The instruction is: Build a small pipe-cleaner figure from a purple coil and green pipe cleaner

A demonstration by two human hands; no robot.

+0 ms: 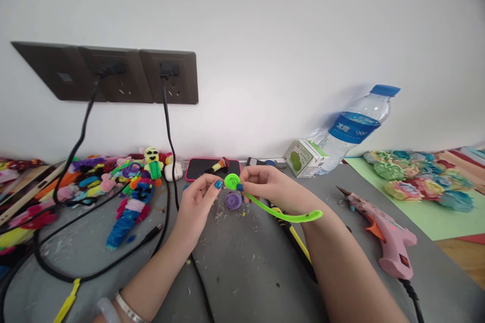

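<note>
A bright green pipe cleaner [280, 214] is wound at one end into a flat, round coil [232, 180]. Its loose tail runs right, passing in front of my right wrist. My right hand [265, 184] is closed, its thumb and fingers pinching the coil's right side. At the coil's left edge, my left hand [199, 202] has thumb and forefinger pressed together; the contact there is very small. Just below the green coil, a purple coiled disc [233, 201] lies on the grey table.
Black cables [81, 277] loop across the left, beside a pile of colourful pipe-cleaner figures [129, 171]. A phone [195, 167] lies behind my hands. A yellow-black tool [299, 245] lies under my right arm. Rightward are a juice carton [303, 159], a bottle [350, 128] and a pink glue gun [382, 234].
</note>
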